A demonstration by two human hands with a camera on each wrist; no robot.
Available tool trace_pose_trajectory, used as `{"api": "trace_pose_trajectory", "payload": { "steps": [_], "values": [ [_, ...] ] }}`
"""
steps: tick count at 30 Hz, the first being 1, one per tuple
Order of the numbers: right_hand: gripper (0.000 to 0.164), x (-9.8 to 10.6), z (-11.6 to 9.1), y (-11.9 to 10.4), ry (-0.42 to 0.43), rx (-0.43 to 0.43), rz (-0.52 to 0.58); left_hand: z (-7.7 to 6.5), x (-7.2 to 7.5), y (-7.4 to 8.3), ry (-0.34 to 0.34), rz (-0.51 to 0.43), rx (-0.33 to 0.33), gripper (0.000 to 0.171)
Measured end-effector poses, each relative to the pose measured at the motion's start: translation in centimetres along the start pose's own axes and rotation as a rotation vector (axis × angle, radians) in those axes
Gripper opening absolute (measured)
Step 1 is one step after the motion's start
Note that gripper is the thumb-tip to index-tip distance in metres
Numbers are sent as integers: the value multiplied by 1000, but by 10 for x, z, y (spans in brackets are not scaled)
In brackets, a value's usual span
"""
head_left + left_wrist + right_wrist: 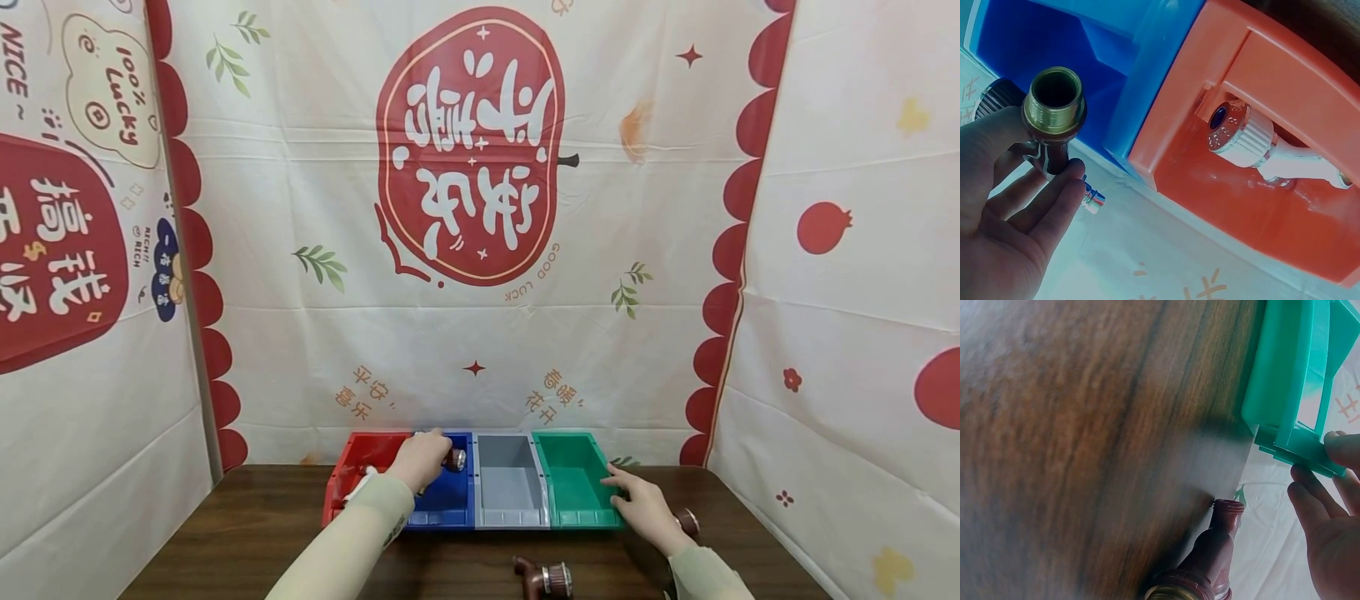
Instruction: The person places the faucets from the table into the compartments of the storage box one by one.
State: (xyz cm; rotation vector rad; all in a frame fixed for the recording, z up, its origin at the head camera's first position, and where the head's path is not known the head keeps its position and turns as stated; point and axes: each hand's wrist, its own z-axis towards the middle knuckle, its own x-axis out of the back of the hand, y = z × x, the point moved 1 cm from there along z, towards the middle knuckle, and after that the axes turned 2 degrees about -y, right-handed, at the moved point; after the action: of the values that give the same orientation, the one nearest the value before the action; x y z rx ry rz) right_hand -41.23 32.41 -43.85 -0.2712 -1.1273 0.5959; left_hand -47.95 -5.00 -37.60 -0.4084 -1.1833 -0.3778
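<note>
My left hand point(422, 460) is over the blue bin point(442, 518), its fingers holding a brown radiator valve point(455, 459). In the left wrist view the valve's brass threaded end point(1054, 112) faces the camera, while its dark ribbed knob point(999, 99) is partly behind the hand. A white valve point(1260, 140) lies in the red bin point(1210, 215) beside it. My right hand point(641, 504) touches the right rim of the green bin point(573, 519) with fairly straight fingers. Close to that hand, another brown valve point(1207, 556) lies on the table.
A grey bin point(512, 518) sits between the blue and green bins, all joined in one row. On the wooden table point(450, 567) in front of the row lies a further brown valve with a ribbed knob point(557, 579). Printed cloth point(480, 333) hangs behind and on both sides.
</note>
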Motion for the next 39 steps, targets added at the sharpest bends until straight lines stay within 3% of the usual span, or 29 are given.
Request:
{"api": "trace_pose_trajectory", "payload": {
  "steps": [27,39],
  "values": [
    [27,-1,0,-2,0,-9,1,5,-8,-3,-34,-3,16,11],
    [27,1,1,-5,-2,-14,2,6,-5,-2,-72,-28,27,11]
  ]
}}
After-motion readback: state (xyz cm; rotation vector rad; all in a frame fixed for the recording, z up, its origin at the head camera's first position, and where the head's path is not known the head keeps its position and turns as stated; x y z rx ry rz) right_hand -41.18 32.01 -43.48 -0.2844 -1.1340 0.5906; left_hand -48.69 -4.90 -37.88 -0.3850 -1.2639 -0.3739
